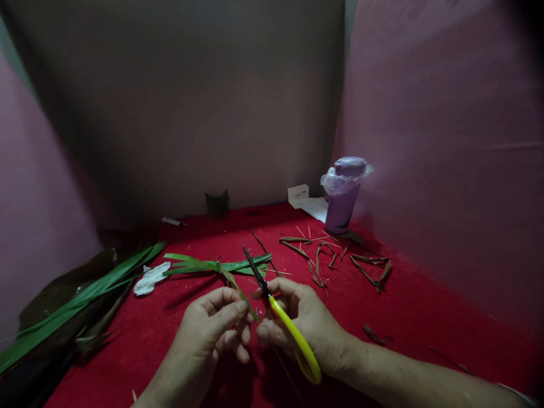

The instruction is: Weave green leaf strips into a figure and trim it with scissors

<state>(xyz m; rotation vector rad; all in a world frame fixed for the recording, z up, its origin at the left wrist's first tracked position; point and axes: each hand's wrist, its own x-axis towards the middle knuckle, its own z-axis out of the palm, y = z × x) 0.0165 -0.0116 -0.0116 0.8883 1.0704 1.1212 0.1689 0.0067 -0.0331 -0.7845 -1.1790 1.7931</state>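
Observation:
Between the thumb and fingers of my left hand (212, 323) is a thin green-brown stem (242, 292). At its far end, green leaf strips (191, 264) spread out to both sides above the red surface. Scissors with a yellow handle (293, 334) rest in my right hand (317, 326), their dark blades together and pointing away to the upper left. The thumb and fingertips of that hand are close to the stem, beside my left fingertips; whether they touch it I cannot tell. A thin length hangs below the hands.
Long green leaves (85, 306) lie at left beside a crumpled white tissue (152, 279). Brown dried strips (295, 247) and several thin sticks (330, 238) scatter at right. Behind stand a purple cup (340, 209) and white card (297, 196). Walls enclose the red surface (425, 334).

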